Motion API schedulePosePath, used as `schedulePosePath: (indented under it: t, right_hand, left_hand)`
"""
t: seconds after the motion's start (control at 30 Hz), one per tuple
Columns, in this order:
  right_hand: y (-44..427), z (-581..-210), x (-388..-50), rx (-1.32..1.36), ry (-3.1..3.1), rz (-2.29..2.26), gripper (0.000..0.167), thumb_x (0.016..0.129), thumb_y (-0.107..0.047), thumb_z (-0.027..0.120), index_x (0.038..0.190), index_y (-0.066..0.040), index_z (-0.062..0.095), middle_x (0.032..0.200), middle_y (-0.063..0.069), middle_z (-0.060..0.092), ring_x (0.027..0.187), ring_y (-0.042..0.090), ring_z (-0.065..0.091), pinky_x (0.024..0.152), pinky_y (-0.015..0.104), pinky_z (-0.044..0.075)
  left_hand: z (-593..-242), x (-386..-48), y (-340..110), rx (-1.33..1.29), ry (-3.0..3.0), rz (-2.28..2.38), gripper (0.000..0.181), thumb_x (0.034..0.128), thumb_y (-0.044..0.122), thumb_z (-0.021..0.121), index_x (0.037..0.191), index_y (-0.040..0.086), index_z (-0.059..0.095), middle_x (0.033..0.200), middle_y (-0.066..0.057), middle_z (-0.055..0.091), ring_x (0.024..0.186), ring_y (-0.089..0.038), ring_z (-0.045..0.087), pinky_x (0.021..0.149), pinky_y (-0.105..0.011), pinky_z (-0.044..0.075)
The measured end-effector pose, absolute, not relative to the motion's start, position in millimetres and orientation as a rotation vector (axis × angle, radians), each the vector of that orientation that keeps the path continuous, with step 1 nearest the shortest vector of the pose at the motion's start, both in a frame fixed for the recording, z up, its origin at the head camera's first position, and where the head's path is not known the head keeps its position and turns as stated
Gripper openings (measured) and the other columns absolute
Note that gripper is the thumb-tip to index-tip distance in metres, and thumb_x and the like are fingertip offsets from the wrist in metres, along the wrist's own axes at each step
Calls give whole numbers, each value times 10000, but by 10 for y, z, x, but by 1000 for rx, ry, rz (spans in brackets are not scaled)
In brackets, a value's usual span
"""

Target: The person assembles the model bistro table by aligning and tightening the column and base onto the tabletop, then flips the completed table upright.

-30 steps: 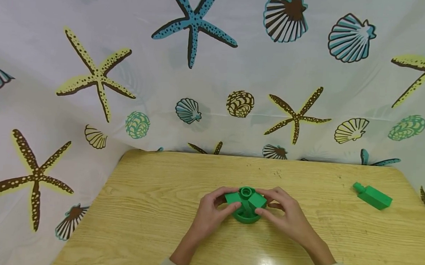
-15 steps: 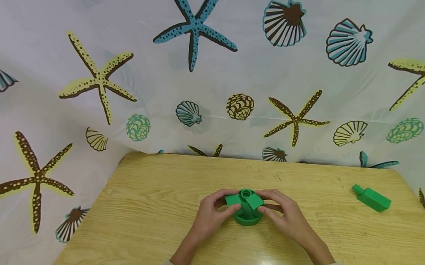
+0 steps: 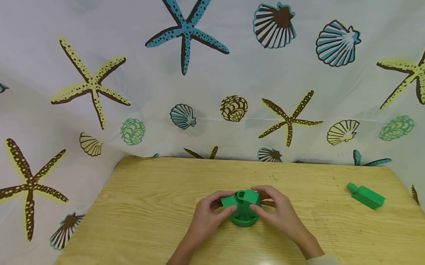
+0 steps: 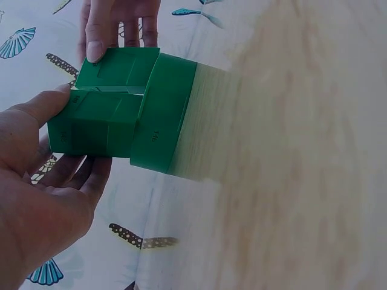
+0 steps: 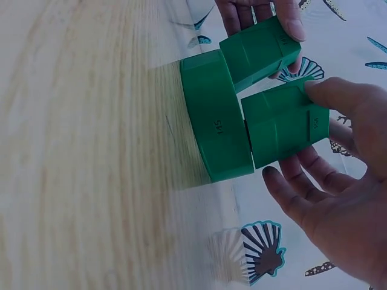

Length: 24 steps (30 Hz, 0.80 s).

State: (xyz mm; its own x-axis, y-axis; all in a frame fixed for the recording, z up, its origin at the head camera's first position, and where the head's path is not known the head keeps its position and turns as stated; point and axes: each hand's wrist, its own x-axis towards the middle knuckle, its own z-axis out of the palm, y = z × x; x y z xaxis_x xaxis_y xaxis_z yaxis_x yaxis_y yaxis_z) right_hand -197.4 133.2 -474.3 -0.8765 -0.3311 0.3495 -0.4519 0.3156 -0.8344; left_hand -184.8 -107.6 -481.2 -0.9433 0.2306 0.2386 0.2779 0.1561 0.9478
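Observation:
A round green base (image 3: pixel 243 221) with a hollow central post (image 3: pixel 241 194) stands on the table. My left hand (image 3: pixel 206 219) holds a green block (image 3: pixel 229 201) at the post's left, its thumb on the near side. On the right, my right hand (image 3: pixel 281 214) pinches a second green block (image 3: pixel 251 196) between thumb and fingers. In the right wrist view this right-hand block (image 5: pixel 284 124) sits tilted against the base's rim (image 5: pixel 214 121), with a thin dark gap between them. The left wrist view shows the left-hand block (image 4: pixel 97 127) meeting the base (image 4: pixel 162 112).
A green bottle-shaped piece (image 3: pixel 368 197) with a narrow neck lies on its side at the table's right. The wooden table (image 3: pixel 152 209) ends at the back against a white curtain (image 3: pixel 207 88) printed with starfish and shells, which also hangs along the left.
The right-hand block has turned and now stands higher beside the post, its top face squarer to view. My right hand shifted with it, while the left hand keeps its hold. The head view swung slightly.

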Motion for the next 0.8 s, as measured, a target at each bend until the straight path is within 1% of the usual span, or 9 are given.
schedulePosePath:
  t: [0.13, 0.2, 0.27, 0.33, 0.43, 0.5, 0.67, 0.8]
  right_hand:
    - [1305, -4758, -2003, 751, -2472, 1591, 472, 942, -175, 781, 1388, -126, 638, 1159, 30, 641, 1010, 275, 648, 858, 341, 602]
    - [1303, -4763, -2013, 743, -2482, 1578, 477, 943, -202, 783, 1393, -144, 636, 1132, 28, 629, 995, 264, 643, 842, 320, 602]
    - [1309, -4767, -2021, 735, -2481, 1581, 485, 937, -222, 790, 1387, -128, 634, 1135, 40, 632, 1002, 260, 644, 841, 315, 602]
    - [1317, -4768, -2025, 730, -2481, 1601, 499, 929, -233, 796, 1382, -108, 628, 1192, 58, 643, 1044, 265, 647, 858, 317, 599]
    - [1323, -4758, -2031, 735, -2476, 1663, 513, 920, -220, 798, 1380, -81, 619, 1303, 97, 644, 1153, 293, 644, 902, 319, 586]
    - [1327, -4744, -2037, 732, -2478, 1707, 507, 920, -212, 794, 1379, -90, 620, 1350, 112, 637, 1206, 299, 636, 926, 314, 574]
    - [1351, -4712, -2059, 693, -2495, 1756, 494, 906, -210, 802, 1361, -115, 635, 1328, 127, 662, 1187, 288, 662, 933, 302, 569]
    - [1392, -4721, -2072, 685, -2506, 1791, 484, 912, -188, 795, 1363, -113, 637, 1315, 123, 669, 1183, 294, 662, 925, 295, 573]
  left_hand:
    - [-4809, -1859, -1079, -511, -2356, -1944, 397, 943, 171, 778, 1294, 16, 678, 1275, -162, 679, 1124, -213, 678, 985, -336, 542]
    - [-4803, -1861, -1077, -511, -2354, -1952, 398, 942, 167, 779, 1295, 13, 677, 1278, -166, 676, 1121, -213, 679, 983, -333, 542]
    - [-4805, -1865, -1075, -509, -2352, -1957, 390, 942, 162, 779, 1290, 17, 681, 1275, -168, 678, 1113, -211, 681, 979, -326, 543]
    - [-4804, -1862, -1079, -501, -2351, -1964, 378, 939, 157, 781, 1283, 31, 687, 1273, -170, 678, 1107, -207, 684, 979, -324, 543]
    - [-4810, -1857, -1090, -494, -2346, -1974, 374, 938, 154, 781, 1279, 31, 689, 1273, -174, 677, 1105, -206, 685, 984, -327, 541]
    - [-4811, -1859, -1094, -495, -2343, -1976, 377, 940, 160, 780, 1280, 26, 688, 1272, -175, 677, 1105, -204, 685, 987, -332, 540]
    - [-4816, -1873, -1091, -508, -2338, -1972, 394, 941, 174, 780, 1284, 7, 682, 1271, -179, 676, 1106, -205, 685, 984, -339, 542]
    - [-4823, -1872, -1084, -502, -2336, -1972, 394, 937, 176, 786, 1277, 1, 686, 1270, -182, 678, 1110, -208, 686, 982, -333, 542]
